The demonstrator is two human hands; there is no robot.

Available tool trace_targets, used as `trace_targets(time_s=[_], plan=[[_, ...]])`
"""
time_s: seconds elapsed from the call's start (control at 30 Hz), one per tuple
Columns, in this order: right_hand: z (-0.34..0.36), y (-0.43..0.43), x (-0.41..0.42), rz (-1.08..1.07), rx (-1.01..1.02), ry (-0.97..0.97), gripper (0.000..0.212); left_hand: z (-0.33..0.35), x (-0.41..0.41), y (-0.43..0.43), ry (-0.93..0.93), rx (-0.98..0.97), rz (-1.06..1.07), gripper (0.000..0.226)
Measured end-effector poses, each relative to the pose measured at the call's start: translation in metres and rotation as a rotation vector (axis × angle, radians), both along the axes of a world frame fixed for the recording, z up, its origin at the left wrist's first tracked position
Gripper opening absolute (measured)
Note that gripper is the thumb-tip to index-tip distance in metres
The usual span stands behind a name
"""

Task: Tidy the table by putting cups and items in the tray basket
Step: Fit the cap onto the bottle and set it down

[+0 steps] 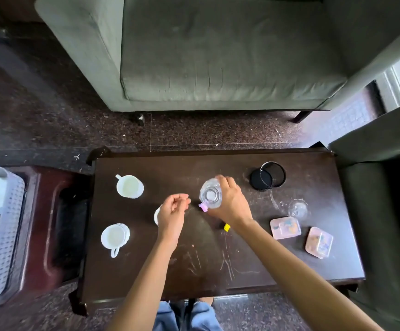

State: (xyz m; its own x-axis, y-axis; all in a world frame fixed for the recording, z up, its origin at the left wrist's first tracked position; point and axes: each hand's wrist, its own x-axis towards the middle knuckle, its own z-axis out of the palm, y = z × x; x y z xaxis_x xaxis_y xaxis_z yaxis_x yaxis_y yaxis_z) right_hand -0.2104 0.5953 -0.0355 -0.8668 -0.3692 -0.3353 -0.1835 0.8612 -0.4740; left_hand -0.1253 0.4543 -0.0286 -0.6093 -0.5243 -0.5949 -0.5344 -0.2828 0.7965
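Above table (218,259) — right hand (230,204) fingers wrap clear glass (210,193) | left hand (172,211) loosely curled, empty

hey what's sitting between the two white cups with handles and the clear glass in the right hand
In the head view, the left hand, half covering a third white cup.

The near half of the dark table (208,266) is bare and gives free passage. On the left, two white cups (129,186) (115,236) stand well apart, with room between them. On the right, a black mesh holder (268,176), a clear glass (298,209) and two pink boxes (285,227) (319,242) crowd the way.
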Motion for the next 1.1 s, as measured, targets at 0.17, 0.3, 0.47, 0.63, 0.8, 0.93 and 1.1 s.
trace_targets(time_s=[0.17,0.3,0.47,0.63,0.8,0.93,1.1], plan=[[-0.006,-0.019,-0.051,-0.044,-0.034,0.020,0.088,-0.014,-0.028,-0.005,-0.003,-0.007,0.009,0.011],[-0.019,-0.029,-0.075,-0.022,-0.001,0.002,0.093,-0.022,-0.044,-0.004,-0.006,-0.008,0.003,0.012],[-0.040,-0.037,-0.084,-0.033,0.006,-0.024,0.094,-0.030,-0.060,-0.002,-0.031,-0.037,-0.016,0.012],[-0.052,-0.037,-0.082,-0.034,0.011,-0.032,0.094,-0.034,-0.064,0.001,-0.037,-0.047,-0.023,0.012],[-0.055,-0.036,-0.082,0.002,0.069,-0.009,0.097,-0.037,-0.064,0.002,-0.041,-0.037,-0.023,0.011],[-0.054,-0.037,-0.082,0.006,0.095,0.013,0.095,-0.039,-0.062,0.003,-0.040,-0.041,-0.030,0.012],[-0.053,-0.038,-0.081,0.001,0.127,0.017,0.094,-0.039,-0.056,0.003,-0.040,-0.028,-0.028,0.012]])
